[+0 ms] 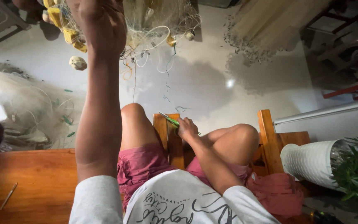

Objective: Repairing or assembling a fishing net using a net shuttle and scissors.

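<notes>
Nearest the camera, the person sits on a polished orange-brown wooden bench [34, 182] in a white printed shirt and dusty-pink shorts, knees apart over a pale glossy floor [212, 83]. A thin pale stick-like tool [8, 196] lies on the bench, well apart from both hands.

The right hand [186, 127] rests low between the knees, its grip closed round a slim green netting needle [169, 120] whose tip points up and to the left.

Further out, the left hand [102, 25] is raised at arm's length, fingers closed on a bunch of fine pale monofilament fishing net [154, 25]. The net hangs from it with yellow and cream floats [69, 35] strung along its edge; loose strands and green thread trail down toward the needle.

By the look of it, net mending is in hand: the mesh is held up taut while the needle waits below. A next stitch would call for bringing the needle up to the held section and keeping tension steady.

Beyond lie a heap of more net [21, 103] to the left and a white ribbed pot [309, 159] with a green plant to the right.
</notes>
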